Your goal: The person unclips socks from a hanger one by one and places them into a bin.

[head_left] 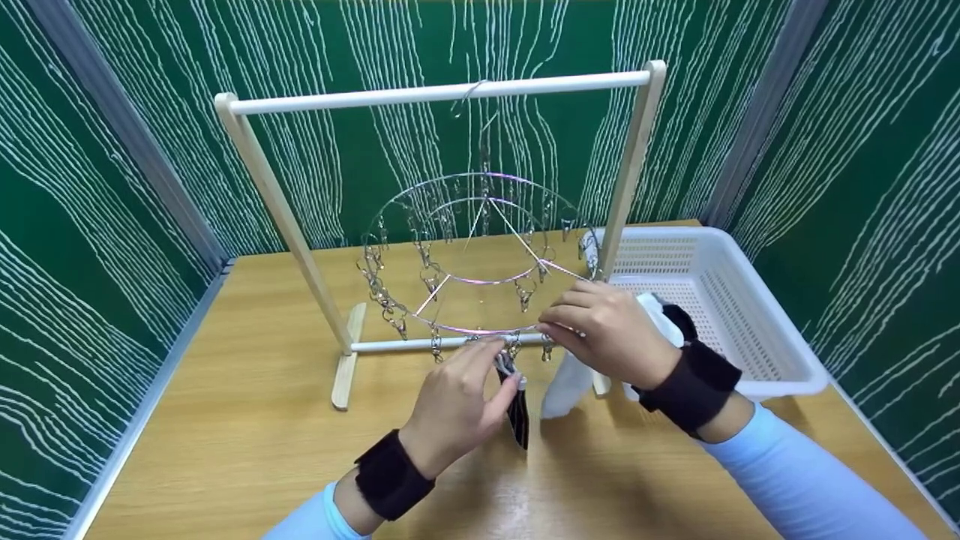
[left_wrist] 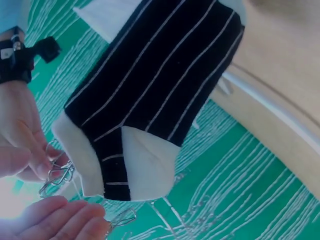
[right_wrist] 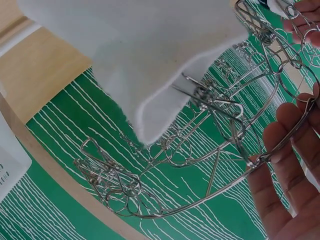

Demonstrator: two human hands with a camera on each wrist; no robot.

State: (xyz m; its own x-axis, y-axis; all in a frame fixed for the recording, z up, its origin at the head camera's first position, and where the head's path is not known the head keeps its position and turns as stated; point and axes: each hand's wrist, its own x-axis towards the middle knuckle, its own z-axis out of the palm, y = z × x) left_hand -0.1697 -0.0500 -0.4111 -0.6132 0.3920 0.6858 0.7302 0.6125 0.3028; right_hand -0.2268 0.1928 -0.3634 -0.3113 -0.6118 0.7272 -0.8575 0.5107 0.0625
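A round metal clip hanger (head_left: 480,330) hangs by its hook from the white rail of a wooden stand. My right hand (head_left: 611,330) holds the hanger's outer ring at its near right side, fingers curled round the wire (right_wrist: 295,135). A black ankle sock with white stripes, white cuff and white heel (left_wrist: 155,75) hangs at the near edge, its cuff beside a metal clip (left_wrist: 60,175). My left hand (head_left: 465,390) is at that cuff, thumb and fingers apart in the left wrist view. A white sock (right_wrist: 150,65) hangs from another clip (right_wrist: 205,95), close to my right hand.
The wooden stand (head_left: 285,217) frames the hanger, its feet on the wooden table (head_left: 247,420). Several bare clips dangle from both rings. A white plastic basket (head_left: 772,322) stands at the right, with white and black cloth items (head_left: 679,321) in it. Green patterned panels surround the table.
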